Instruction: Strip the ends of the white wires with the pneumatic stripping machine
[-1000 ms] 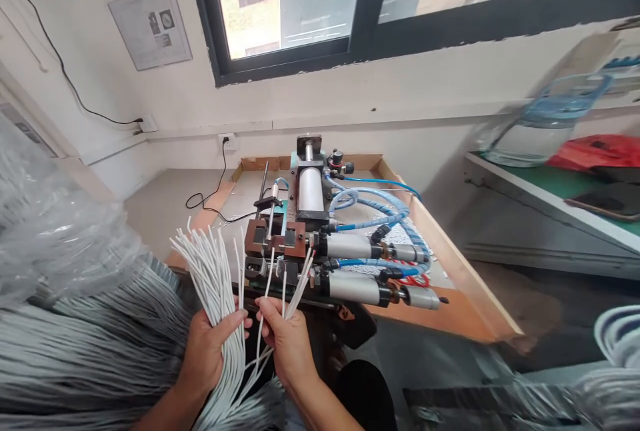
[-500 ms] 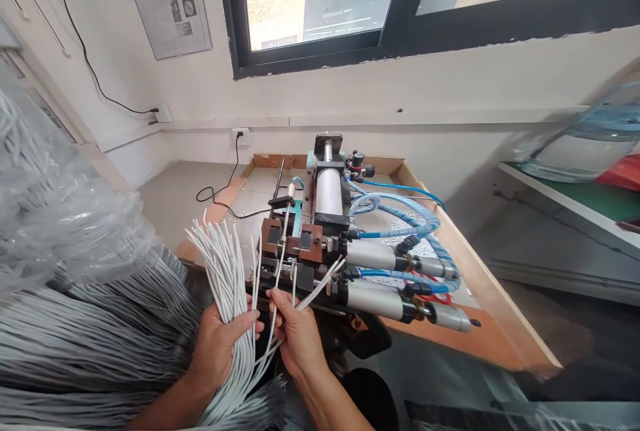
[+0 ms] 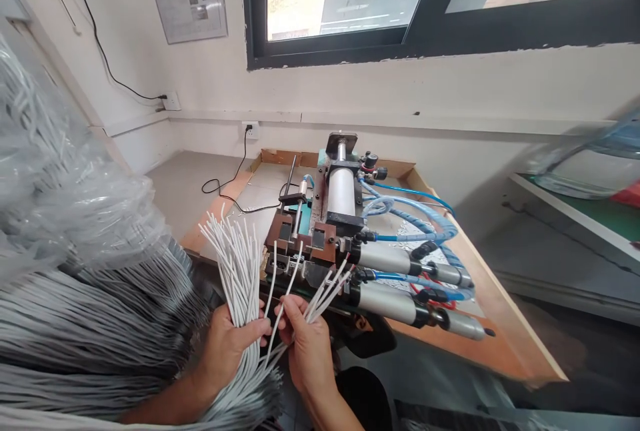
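Observation:
A thick bundle of light grey cables (image 3: 239, 271) fans upward at lower centre, with my left hand (image 3: 233, 344) wrapped round it. My right hand (image 3: 306, 341) sits just to its right, thumb and fingers closed on a few separated cables (image 3: 327, 298) that point up and right. One of these cables rises from its fingertips toward the machine. Another single cable (image 3: 273, 278) stands between my hands. Right behind the hands is a pneumatic machine (image 3: 342, 192) with brown blocks (image 3: 320, 241) and silver cylinders (image 3: 387, 303).
Large piles of grey cables (image 3: 90, 331), partly under clear plastic (image 3: 100, 204), fill the left side. Blue hoses (image 3: 420, 234) loop right of the machine inside a wooden-edged tray (image 3: 520, 331). A water jug (image 3: 590, 164) rests on a shelf at right.
The view has shifted, moving the machine right in the picture. The cables held by my right hand are more spread out, and their tips have moved off the machine's brown blocks.

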A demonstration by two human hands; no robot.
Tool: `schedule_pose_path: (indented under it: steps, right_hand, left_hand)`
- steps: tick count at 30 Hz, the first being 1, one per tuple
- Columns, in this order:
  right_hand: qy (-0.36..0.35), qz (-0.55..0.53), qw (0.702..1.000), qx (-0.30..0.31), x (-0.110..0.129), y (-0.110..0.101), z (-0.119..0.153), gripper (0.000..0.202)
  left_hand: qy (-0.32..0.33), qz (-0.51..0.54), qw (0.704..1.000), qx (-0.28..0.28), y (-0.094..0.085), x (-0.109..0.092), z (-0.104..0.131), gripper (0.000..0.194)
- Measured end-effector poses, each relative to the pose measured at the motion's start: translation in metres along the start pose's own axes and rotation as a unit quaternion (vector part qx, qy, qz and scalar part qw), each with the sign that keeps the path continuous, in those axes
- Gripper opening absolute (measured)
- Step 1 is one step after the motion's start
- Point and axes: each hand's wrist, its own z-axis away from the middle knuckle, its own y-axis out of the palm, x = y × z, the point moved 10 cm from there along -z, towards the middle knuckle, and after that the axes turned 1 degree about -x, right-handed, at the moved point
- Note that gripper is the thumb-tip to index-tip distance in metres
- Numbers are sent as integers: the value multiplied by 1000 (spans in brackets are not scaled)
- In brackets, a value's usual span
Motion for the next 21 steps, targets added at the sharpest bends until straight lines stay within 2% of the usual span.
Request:
schedule_pose_path:
  steps: [11,13,16,18,21]
  right_hand:
    - [51,-4,998,-28,0,-1,-6,27]
    - [67,-3,998,-8,-2,4,-6,27]
    - [101,14,992,69,-11,19,-1,30]
    - [74,34,994,79,-9,21,1,29]
    - [-5,44,999,10,3,6,0,26]
  left_hand:
    - [-33,30,999,-30,-3,2,1,28]
    - [-33,34,999,-26,-2,4,0,28]
    - [-21,30,999,-7,0,4,-2,25]
    - [-14,27,1000,1,1,3,-2,24]
    - [-13,34,999,-7,0,0,-1,24]
